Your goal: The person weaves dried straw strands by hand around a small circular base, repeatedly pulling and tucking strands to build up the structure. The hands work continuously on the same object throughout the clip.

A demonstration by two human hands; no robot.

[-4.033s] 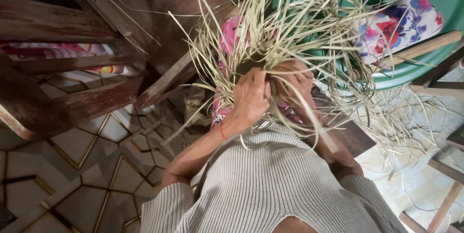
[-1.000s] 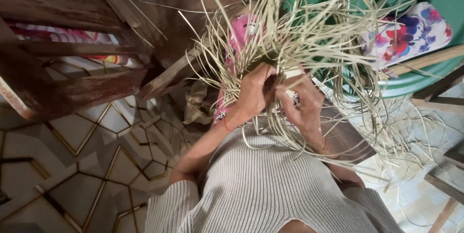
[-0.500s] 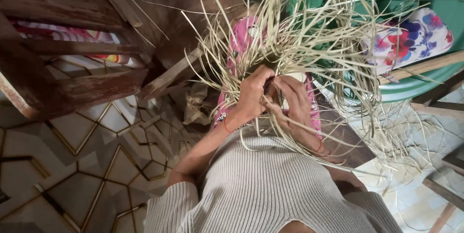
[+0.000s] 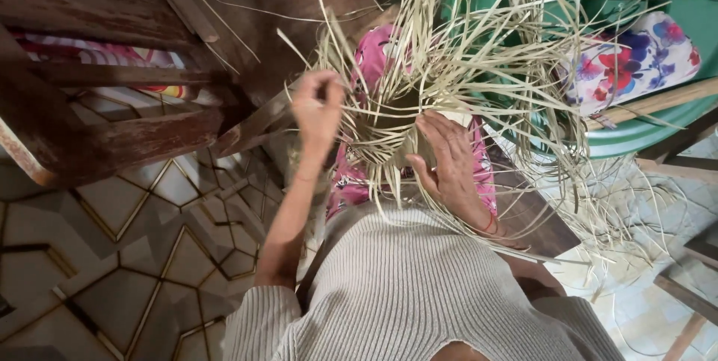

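A partly woven straw piece (image 4: 385,133) rests on my lap, with many loose pale strands (image 4: 479,47) fanning up and outward. My left hand (image 4: 318,110) is raised to the left of the weave, with fingers pinched on a thin straw strand. Spread flat, my right hand (image 4: 449,159) presses against the right side of the woven centre and steadies it. A pink floral cloth (image 4: 374,62) lies beneath the straw piece. My ribbed grey top (image 4: 419,294) fills the lower middle.
Dark wooden furniture (image 4: 112,69) stands close on the left, over a patterned tile floor (image 4: 134,256). A green plastic tub (image 4: 658,121) with a floral cloth (image 4: 636,58) sits at the upper right. Wooden slats (image 4: 688,294) lie at the lower right.
My left hand has come off the weave's centre and moved left and up, drawing a strand out. My right hand has flattened against the weave.
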